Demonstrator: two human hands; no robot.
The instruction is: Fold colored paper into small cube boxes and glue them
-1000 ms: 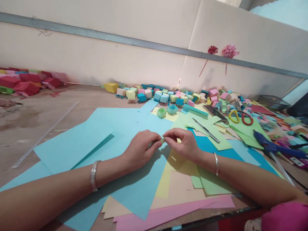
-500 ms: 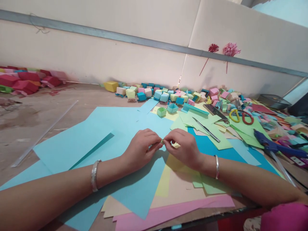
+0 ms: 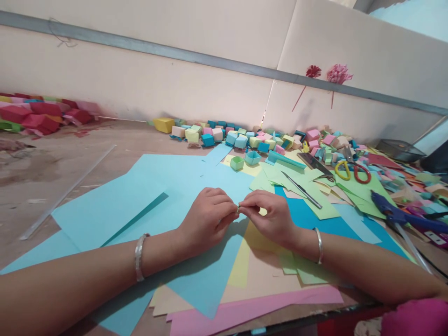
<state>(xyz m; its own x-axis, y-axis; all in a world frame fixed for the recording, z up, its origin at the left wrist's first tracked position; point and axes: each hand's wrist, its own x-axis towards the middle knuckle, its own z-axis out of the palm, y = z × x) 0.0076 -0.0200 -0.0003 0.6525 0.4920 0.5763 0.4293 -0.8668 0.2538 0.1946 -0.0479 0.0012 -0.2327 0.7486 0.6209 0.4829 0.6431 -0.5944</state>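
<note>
My left hand and my right hand meet fingertip to fingertip over the light blue paper sheets. Between their pinched thumbs and fingers is a small light green paper piece, mostly covered, so its full shape is hidden. Each wrist wears a silver bangle. Just beyond the hands stand a small open green paper box and an open light blue paper box.
Several small coloured paper boxes line the wall. On the right lie a pen, scissors, a phone and a blue glue gun. A clear stick lies left. Pink paper borders the front edge.
My right fingers have straightened slightly and shifted their pinch on the green paper piece. The whole view has moved a little; the things on the table stay put.
</note>
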